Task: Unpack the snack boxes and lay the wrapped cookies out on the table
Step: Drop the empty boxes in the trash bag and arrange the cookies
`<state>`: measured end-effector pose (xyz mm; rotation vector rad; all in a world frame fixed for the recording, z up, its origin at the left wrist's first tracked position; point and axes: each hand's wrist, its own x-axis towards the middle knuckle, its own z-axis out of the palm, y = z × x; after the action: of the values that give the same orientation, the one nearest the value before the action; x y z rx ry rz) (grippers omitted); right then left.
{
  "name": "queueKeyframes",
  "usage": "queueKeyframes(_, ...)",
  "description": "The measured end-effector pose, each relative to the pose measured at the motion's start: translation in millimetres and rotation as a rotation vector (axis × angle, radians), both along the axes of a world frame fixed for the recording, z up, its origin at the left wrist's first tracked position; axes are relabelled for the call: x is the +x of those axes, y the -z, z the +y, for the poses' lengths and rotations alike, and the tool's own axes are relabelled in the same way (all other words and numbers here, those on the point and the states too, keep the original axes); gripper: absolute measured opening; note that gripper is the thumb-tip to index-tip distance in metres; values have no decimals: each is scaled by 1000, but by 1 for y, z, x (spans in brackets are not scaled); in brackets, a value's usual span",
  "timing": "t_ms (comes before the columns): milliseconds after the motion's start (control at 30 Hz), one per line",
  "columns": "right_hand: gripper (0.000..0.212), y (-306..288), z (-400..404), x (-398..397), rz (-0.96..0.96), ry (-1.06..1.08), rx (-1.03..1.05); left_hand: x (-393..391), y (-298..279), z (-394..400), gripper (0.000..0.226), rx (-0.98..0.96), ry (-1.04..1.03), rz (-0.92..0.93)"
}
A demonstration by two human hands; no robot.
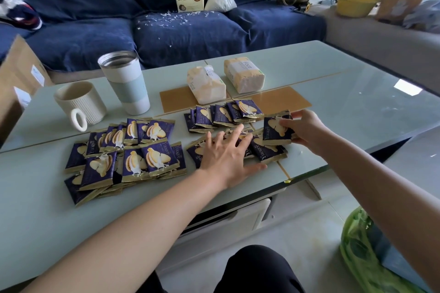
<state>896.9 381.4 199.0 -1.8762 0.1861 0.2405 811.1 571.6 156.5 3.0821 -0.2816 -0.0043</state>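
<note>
Several purple-and-gold wrapped cookies lie on the pale green glass table (345, 93). A large overlapping group (123, 157) covers the left-centre. A short fanned row (223, 114) lies further back. My left hand (226, 154) rests flat, fingers spread, on a third batch of wrapped cookies (264, 152) near the table's front edge. My right hand (307, 128) pinches a small stack of wrapped cookies (277, 131) and holds it just above the right end of that batch.
A cream ribbed mug (81, 102) and a steel tumbler (125, 81) stand at the back left. Two tissue packs (206, 84) (244, 75) lie behind the cookies. A cardboard box (16, 81) sits far left; a green plastic bag (364, 252) lies on the floor right.
</note>
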Motion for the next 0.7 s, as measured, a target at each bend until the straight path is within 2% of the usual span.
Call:
queueKeyframes(133,19,5,-8,4,43,11,19,5,-3,-11,93,47,-71,11)
queueKeyframes(267,19,6,-13,5,30,-46,-55,11,-3,-23,93,75,-73,-36)
queueKeyframes(500,16,1,-20,11,-8,-4,-108,18,7,-32,91,-21,-52,-106)
queueKeyframes(567,16,1,-23,14,-43,30,-175,22,9,-34,88,-27,-68,-127)
queueKeyframes(700,27,5,-24,14,-105,-22,-485,25,13,-36,80,-29,-84,-170)
